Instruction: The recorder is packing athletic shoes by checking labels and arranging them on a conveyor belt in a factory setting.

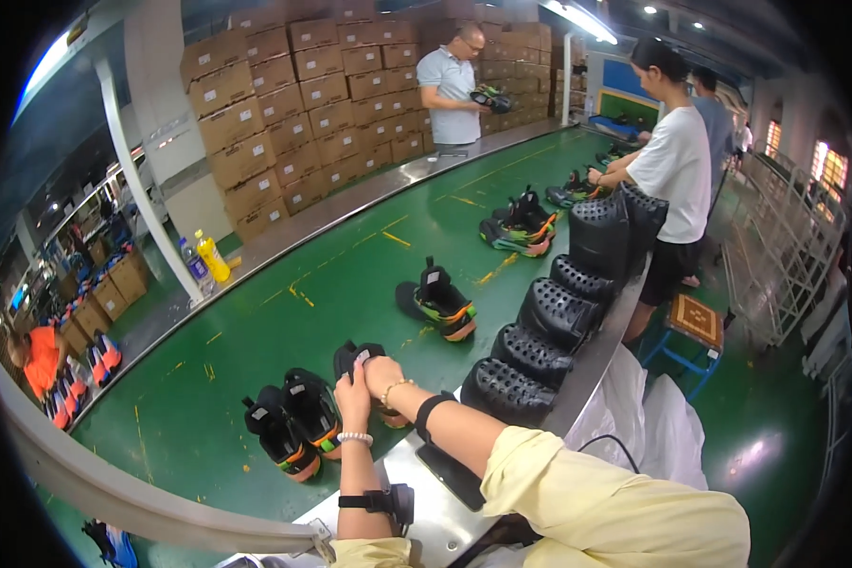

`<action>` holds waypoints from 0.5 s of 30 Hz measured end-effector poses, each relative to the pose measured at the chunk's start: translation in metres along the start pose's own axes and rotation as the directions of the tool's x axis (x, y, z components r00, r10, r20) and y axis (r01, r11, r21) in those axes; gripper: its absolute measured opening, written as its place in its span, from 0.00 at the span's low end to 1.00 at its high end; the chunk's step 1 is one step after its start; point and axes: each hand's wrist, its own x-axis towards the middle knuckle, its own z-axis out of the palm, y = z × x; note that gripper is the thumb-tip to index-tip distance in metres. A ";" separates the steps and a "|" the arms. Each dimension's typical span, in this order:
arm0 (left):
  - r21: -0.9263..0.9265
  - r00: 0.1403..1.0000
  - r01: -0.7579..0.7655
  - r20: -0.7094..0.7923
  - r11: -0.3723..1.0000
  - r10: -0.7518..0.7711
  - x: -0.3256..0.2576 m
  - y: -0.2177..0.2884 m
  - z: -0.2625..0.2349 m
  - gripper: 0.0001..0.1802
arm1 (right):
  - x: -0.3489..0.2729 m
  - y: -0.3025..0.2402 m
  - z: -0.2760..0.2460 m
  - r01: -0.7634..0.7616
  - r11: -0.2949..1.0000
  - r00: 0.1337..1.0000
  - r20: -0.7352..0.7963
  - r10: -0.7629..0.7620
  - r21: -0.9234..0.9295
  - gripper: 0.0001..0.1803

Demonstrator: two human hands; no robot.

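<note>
A black sneaker (348, 356) with an orange and green sole stands on the green conveyor belt (284, 303) in front of me. My left hand (353, 396) is closed at its collar, fingertips pinched together near the opening. My right hand (384, 379) wraps round the same shoe from the right, the two hands touching. They hide most of the shoe, and what the fingertips pinch is too small to tell. Left of my hands stand two like sneakers, an outer one (273, 434) and an inner one (310, 405). Farther up the belt sits another black sneaker (435, 301).
Black perforated clogs (509, 388) line the belt's right edge beside my right arm. More sneakers (521, 225) lie farther along, near a co-worker in white (677, 175). Another person (452, 90) holds a shoe across the belt. Bottles (212, 256) stand on the left ledge; cartons (284, 114) are stacked behind.
</note>
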 end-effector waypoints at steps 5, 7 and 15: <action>-0.094 0.999 -0.031 -0.046 0.995 0.027 0.007 -0.005 0.012 0.28 | -0.012 0.015 -0.034 0.090 0.993 0.985 0.138 -0.100 0.075 0.17; -0.238 0.992 -0.125 -0.017 0.963 0.125 0.022 -0.032 -0.002 0.27 | -0.045 -0.005 -0.050 0.215 0.962 0.969 0.086 -0.232 0.167 0.20; -0.042 0.909 -0.202 0.365 0.979 0.203 0.032 -0.013 0.002 0.29 | -0.170 0.072 -0.254 0.300 0.935 0.951 -0.136 -0.278 0.186 0.19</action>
